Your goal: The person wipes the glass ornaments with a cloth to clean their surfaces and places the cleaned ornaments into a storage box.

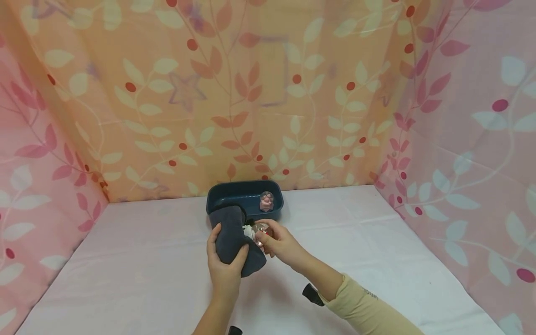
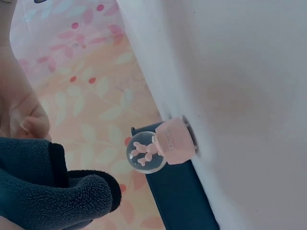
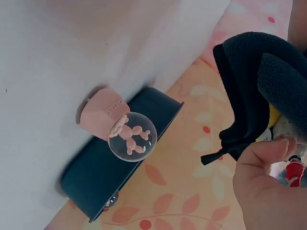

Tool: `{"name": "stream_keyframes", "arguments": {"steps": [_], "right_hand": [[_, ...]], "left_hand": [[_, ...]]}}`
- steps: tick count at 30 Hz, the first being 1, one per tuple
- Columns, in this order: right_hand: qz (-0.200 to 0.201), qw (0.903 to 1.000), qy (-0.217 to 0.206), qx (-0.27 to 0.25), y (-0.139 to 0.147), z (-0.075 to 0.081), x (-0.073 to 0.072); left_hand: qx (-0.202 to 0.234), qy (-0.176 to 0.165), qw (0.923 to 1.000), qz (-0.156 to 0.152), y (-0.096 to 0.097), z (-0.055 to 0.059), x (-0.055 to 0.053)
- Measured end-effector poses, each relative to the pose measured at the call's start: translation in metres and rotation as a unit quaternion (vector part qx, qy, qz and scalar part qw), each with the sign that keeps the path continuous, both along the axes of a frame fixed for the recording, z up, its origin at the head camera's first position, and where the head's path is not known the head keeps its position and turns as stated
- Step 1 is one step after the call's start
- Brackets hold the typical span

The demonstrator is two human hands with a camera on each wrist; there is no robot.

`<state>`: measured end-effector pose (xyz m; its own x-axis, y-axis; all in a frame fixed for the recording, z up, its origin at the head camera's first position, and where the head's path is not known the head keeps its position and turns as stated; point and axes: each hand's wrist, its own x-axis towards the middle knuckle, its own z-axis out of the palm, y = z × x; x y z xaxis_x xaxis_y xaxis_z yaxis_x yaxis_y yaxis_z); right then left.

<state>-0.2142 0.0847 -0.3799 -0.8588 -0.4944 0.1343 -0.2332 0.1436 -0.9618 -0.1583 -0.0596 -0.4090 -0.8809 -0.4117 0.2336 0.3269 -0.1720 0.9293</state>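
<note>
My left hand (image 1: 225, 270) grips a folded dark blue-grey cloth (image 1: 229, 235), thumb in front and fingers around its left side. Against the cloth's right edge, my right hand (image 1: 289, 246) pinches a small clear-domed globe ornament (image 1: 260, 229) with a white part and something red inside. Part of this ornament is hidden by the fingers and cloth. Both wrist views show a pink-based globe (image 2: 175, 141) upright on the table, a pink branching figure under its clear dome. It is mostly hidden behind the hands in the head view.
A dark blue basin (image 1: 234, 187) stands at the back of the white-covered table (image 1: 138, 260), just behind the hands. Another pink globe ornament (image 1: 266, 202) is inside its right end. Leaf-patterned curtains (image 1: 234, 93) close off the back and both sides.
</note>
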Motion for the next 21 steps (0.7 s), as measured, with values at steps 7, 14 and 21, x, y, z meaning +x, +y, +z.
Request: {"name": "stream_keyframes", "arguments": {"steps": [7, 14, 21], "right_hand": [[0.002, 0.9997, 0.024, -0.007, 0.001, 0.000, -0.001], [0.013, 0.9993, 0.020, -0.028, 0.009, -0.001, -0.004], [0.035, 0.9969, 0.065, -0.025, 0.017, -0.001, -0.006]], "left_hand": [[-0.052, 0.006, 0.9986, -0.012, -0.005, -0.002, 0.000], [-0.004, -0.009, 0.9991, -0.042, -0.014, -0.003, -0.001], [-0.021, -0.028, 0.9953, -0.090, -0.026, 0.005, 0.001]]}}
